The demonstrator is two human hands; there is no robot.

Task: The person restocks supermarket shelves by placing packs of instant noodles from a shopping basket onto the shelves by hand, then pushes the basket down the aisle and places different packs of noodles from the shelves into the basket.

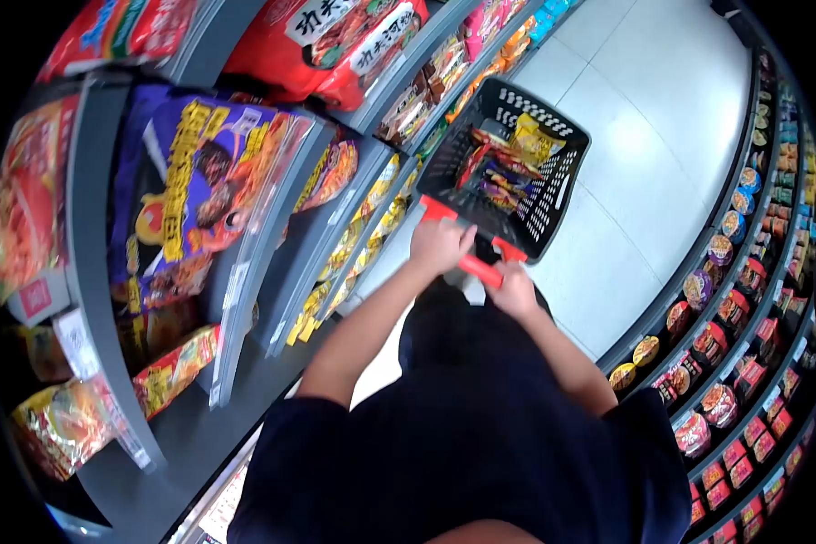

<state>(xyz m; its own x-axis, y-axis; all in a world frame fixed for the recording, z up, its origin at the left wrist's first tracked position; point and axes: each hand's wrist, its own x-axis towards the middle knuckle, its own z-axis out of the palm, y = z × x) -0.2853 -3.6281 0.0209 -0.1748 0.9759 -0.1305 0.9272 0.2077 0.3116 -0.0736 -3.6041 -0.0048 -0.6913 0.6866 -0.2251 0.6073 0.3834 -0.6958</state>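
A black shopping basket (567, 186) with slotted walls stands in the aisle in front of my body. Its red handle (480, 270) points back toward me. My left hand (441, 247) is wrapped round the left part of this handle. On the right part, my right hand (517, 290) is closed round it too. Inside the basket lie a yellow packet (535, 140) and several red and purple packets (506, 181), a little blurred.
Close on the left, grey shelves (236, 299) hold large noodle bags, among them a purple bag (190, 181) and a red bag (335, 45). Along the right run curved shelves with several rows of cup noodles (698, 288). Pale floor tiles (644, 127) lie between them.
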